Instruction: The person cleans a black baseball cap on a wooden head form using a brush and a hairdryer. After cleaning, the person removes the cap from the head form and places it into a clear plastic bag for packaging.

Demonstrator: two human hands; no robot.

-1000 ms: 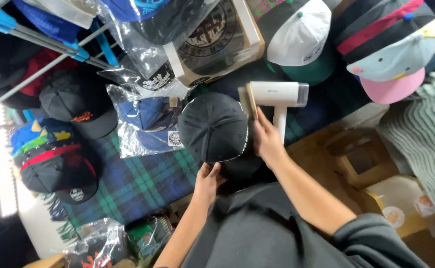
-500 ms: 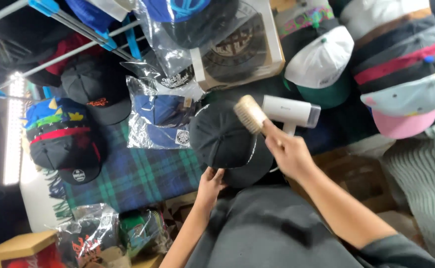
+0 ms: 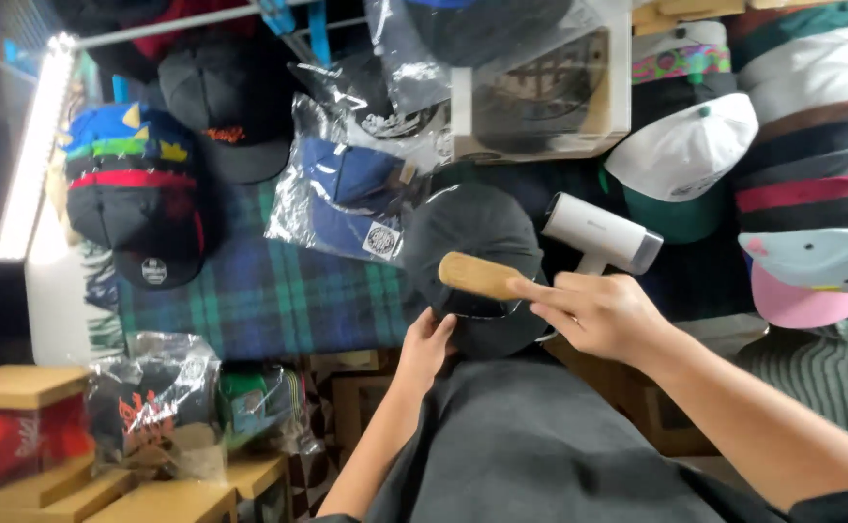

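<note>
The black cap (image 3: 477, 254) is steadied above the plaid-covered tabletop (image 3: 250, 291) by the left hand (image 3: 426, 344) gripping its brim, while the wooden brush (image 3: 479, 276), grasped by the right hand (image 3: 603, 312), could be swept wide and the white handheld steamer (image 3: 603, 235) just beside it knocked over.

The black cap (image 3: 472, 252) is matt woven cloth; the brush (image 3: 477, 276) has a smooth pale wooden back; the handheld steamer (image 3: 603, 235) is glossy white plastic; the plaid blanket (image 3: 259, 291) is soft cloth; the bagged cap (image 3: 347, 194) wears crinkled shiny film

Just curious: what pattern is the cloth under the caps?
Blue-and-green plaid cloth, seen in the head view.
</note>
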